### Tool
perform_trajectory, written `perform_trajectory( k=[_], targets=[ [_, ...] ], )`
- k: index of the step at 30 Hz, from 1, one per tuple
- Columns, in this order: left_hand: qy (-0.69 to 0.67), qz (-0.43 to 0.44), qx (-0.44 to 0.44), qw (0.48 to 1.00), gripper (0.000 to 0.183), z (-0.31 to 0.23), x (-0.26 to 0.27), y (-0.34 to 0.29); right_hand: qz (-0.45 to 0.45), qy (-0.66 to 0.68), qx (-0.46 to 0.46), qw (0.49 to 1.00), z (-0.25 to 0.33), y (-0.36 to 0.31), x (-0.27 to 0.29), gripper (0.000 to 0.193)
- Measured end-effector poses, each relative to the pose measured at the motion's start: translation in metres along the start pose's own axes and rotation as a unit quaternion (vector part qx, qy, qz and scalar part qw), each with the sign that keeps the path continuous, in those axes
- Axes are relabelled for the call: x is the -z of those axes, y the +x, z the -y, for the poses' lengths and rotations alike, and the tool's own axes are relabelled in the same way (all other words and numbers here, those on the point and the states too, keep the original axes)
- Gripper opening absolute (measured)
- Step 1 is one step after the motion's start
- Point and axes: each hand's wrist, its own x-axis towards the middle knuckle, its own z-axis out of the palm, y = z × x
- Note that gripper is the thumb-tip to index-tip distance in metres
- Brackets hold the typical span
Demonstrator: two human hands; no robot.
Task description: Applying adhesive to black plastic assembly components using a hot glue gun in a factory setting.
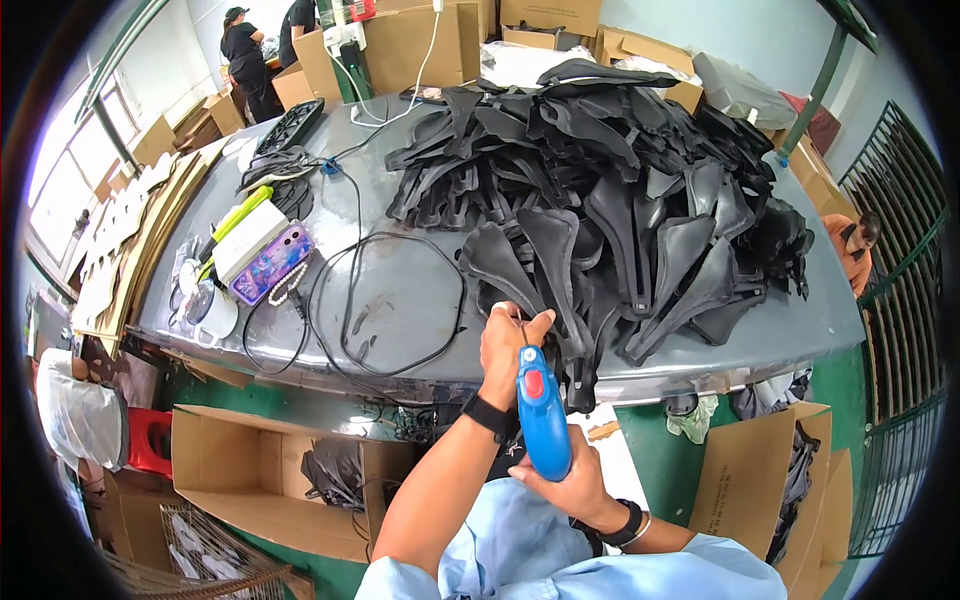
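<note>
One blue tool (544,425) fills the curled right grip (580,486); left grip (502,346), I can't tell.

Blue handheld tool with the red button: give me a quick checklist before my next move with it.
1. Right hand gripping the blue handheld tool: ok, wrapped around its lower part.
2. Red button free of the thumb: ok, it is uncovered.
3. Thin tip clear of the left hand: not ok, it reaches in among the fingers.
4. Left hand's hold on a black molded piece: cannot tell, the fingers hide it.
5. Purple phone out of the way: ok, well left of both hands.
</note>
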Motion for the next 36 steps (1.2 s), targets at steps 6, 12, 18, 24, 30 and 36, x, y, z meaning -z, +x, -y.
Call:
perform_trajectory(
  k=[6, 12, 18, 24, 30, 36],
  targets=[
    [-0.457, 0.067, 0.105, 0.881, 0.011, -0.033, 0.041, 0.002, -0.062, 0.033, 0.007, 0.997, -0.015, 0.033, 0.004, 0.057],
    [-0.346, 0.117, 0.045, 0.93, 0.017, -0.023, 0.111, -0.038, -0.1, 0.068, 0.01, 0.993, -0.035, 0.053, 0.013, 0.053],
    [-0.163, 0.201, 0.106, 0.96, 0.017, 0.034, 0.144, -0.136, -0.042, 0.163, -0.001, 0.986, 0.015, 0.053, 0.011, 0.042],
    [-0.181, 0.27, 0.102, 0.94, 0.019, 0.053, 0.144, -0.178, -0.024, 0.134, -0.008, 0.991, 0.024, 0.058, -0.008, 0.033],
    [-0.295, 0.212, 0.124, 0.924, 0.021, 0.055, 0.148, -0.189, -0.024, -0.056, 0.079, 0.995, 0.033, 0.051, -0.025, 0.05],
    [-0.274, 0.257, 0.06, 0.925, 0.031, 0.062, 0.151, -0.203, -0.031, 0.027, 0.049, 0.998, 0.029, 0.05, -0.03, 0.043]
  ],
)
